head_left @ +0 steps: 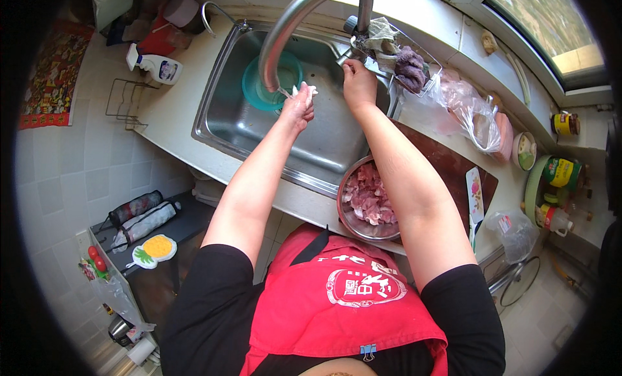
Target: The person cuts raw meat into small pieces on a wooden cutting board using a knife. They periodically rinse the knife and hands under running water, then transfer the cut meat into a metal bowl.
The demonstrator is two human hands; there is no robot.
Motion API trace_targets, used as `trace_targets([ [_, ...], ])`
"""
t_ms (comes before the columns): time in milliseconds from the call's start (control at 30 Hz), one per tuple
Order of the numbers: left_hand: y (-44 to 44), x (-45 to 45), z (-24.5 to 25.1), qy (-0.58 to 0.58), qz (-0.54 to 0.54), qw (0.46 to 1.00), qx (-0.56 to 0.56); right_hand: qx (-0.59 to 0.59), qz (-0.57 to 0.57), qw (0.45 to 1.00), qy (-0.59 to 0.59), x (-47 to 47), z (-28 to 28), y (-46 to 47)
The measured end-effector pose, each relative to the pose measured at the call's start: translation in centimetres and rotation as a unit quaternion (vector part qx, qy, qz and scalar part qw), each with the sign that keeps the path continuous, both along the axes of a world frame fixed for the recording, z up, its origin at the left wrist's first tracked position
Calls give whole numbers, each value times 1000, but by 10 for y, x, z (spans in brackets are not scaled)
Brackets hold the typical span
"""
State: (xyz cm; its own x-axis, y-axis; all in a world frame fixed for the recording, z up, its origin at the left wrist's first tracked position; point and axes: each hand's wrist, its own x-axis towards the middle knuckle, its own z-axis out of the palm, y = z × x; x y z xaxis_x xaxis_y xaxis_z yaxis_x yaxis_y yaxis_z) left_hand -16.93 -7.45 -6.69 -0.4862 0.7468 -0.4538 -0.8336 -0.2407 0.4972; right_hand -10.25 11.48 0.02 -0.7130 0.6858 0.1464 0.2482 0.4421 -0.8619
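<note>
My left hand (297,109) is under the spout of the steel faucet (270,50), its fingers closed round a small, soft-looking white piece (314,90). A thin stream of water from the spout meets the hand. What the white piece is, I cannot tell. My right hand (360,86) grips the faucet's lever (344,60) at the sink's back right. Beneath the left hand, a teal plastic basin (250,89) rests in the stainless steel sink (320,142). Raw meat pieces (367,193) fill part of a steel bowl (346,218) at the counter's front edge, partly covered by my right forearm.
Beside the bowl lies a dark red cutting board (449,181) with a flower-patterned knife (475,193). Bagged meat (466,108) sits behind it. Rags (410,67) hang on a wire rack near the faucet. A spray bottle (158,68) is on the left.
</note>
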Motion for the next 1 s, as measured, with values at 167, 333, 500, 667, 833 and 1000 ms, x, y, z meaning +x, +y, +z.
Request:
trace_targets([
  [167, 11, 6, 0, -27, 48, 992, 116, 0, 4, 1000, -13, 0, -4, 4],
  [333, 1, 22, 47, -56, 100, 972, 204, -9, 18, 1000, -11, -1, -1, 2],
  [500, 10, 21, 46, -99, 39, 967, 233, -1, 20, 1000, -8, -4, -6, 3],
  [667, 10, 6, 19, -104, 23, 988, 112, -45, 36, 998, -35, -1, 4, 1],
  [833, 9, 10, 34, -92, 9, 996, -15, -14, 27, 999, -15, -3, -5, 6],
  [1000, -4, 18, 42, -156, 36, 979, 130, -11, 36, 999, -27, -2, 0, 3],
])
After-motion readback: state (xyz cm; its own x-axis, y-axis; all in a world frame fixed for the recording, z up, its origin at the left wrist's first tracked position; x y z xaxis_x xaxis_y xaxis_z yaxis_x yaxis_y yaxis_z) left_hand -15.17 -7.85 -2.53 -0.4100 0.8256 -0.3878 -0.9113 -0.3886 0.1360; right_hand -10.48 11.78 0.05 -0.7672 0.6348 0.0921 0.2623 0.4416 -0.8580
